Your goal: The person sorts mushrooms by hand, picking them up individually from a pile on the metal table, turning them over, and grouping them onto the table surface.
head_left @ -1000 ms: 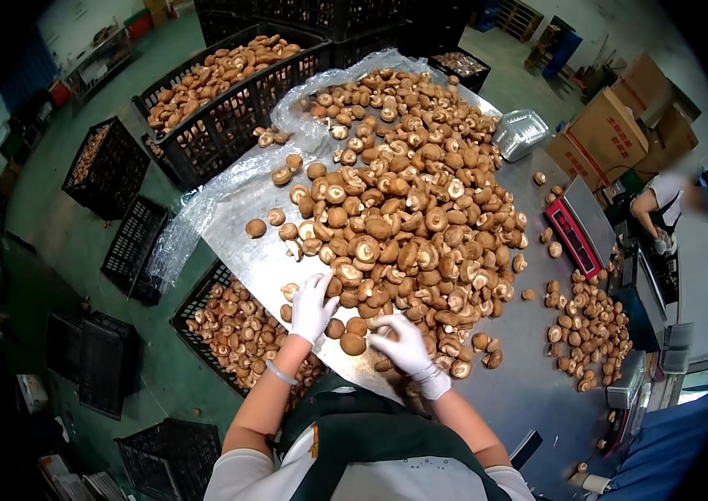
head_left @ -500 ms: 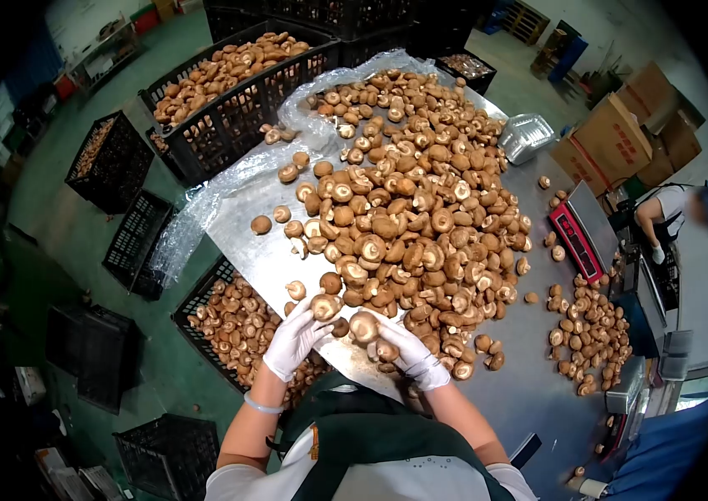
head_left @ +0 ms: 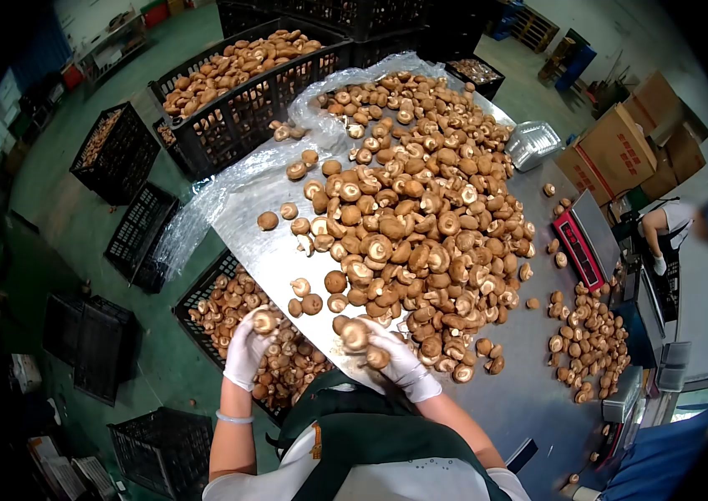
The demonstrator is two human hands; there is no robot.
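Note:
My left hand [head_left: 245, 351], in a white glove, grips a brown shiitake mushroom [head_left: 264, 321] above the black crate of mushrooms [head_left: 187, 311] beside the table's left edge. My gloved right hand [head_left: 400, 363] stays over the metal table [head_left: 274, 271] near its front edge. Its fingers hold shiitake mushrooms, a larger one [head_left: 354, 335] and a smaller one [head_left: 377, 357]. Just beyond both hands lies a big heap of shiitake mushrooms [head_left: 421, 209], with several loose ones at its left side.
A full black crate [head_left: 262, 92] stands behind crumpled plastic film [head_left: 203, 209]. On the right are a clear plastic tray [head_left: 532, 144], a red scale [head_left: 578, 249] and a smaller mushroom pile [head_left: 592, 338]. Another person [head_left: 675, 225] is at the far right, near cardboard boxes [head_left: 613, 159].
My left hand has moved left with its mushroom, from the table's edge to over the crate. My right hand has shifted slightly, still holding its mushrooms. The view has shifted a little.

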